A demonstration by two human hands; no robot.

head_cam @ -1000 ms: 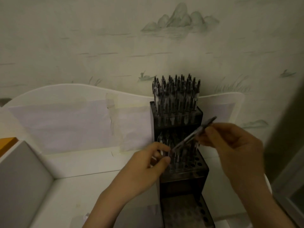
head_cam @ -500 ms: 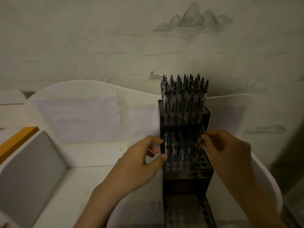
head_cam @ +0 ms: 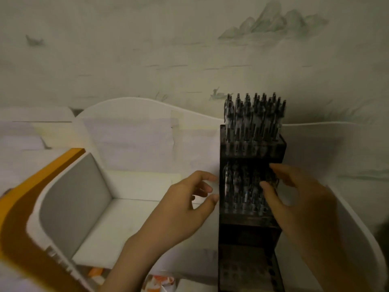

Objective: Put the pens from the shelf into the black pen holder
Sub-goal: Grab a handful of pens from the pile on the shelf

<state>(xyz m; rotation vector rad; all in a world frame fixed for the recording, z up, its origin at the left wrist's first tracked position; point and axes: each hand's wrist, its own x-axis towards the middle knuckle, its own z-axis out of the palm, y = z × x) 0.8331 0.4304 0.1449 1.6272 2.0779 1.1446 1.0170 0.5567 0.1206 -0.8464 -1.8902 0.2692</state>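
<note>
Head view: tiered black pen holder point(head_cam: 252, 152) (pens upright), both hands loosely open, nothing held.

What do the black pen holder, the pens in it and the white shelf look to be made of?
Black pen holder: seemingly dark smoked plastic or acrylic, glossy; pen shapes show dimly through its front wall. Pens: probably plastic, with clear barrels and black caps; too blurred to be sure. White shelf: smooth, matte white board, possibly plastic or painted wood; its curved edges look moulded or cut.

Pale landscape wallpaper point(head_cam: 189, 49); orange-edged board point(head_cam: 27, 207) far left.
</note>
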